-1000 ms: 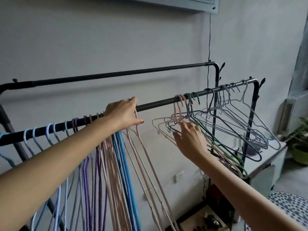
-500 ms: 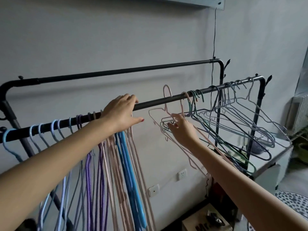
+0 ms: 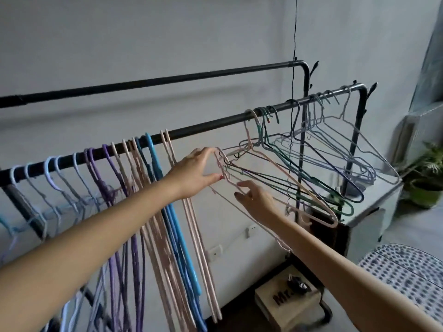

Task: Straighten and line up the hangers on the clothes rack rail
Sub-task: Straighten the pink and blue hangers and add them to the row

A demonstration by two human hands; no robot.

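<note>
The left hand (image 3: 194,173) has left the black metal front rail (image 3: 206,127) and now pinches the hook of one loose pale pink wire hanger (image 3: 225,178), held below the rail. The right hand (image 3: 257,200), fingers curled, grips its lower wire. Two pink hangers (image 3: 167,149) hang straight nearby.

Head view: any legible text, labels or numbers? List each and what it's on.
"Mr." on the top face of the light wooden box on the floor under the rack; whatever follows is hidden by the dark object lying on it.
Wall sockets: no markings that can be read.
Hangers, black rail and spotted cushion: no text visible.
</note>
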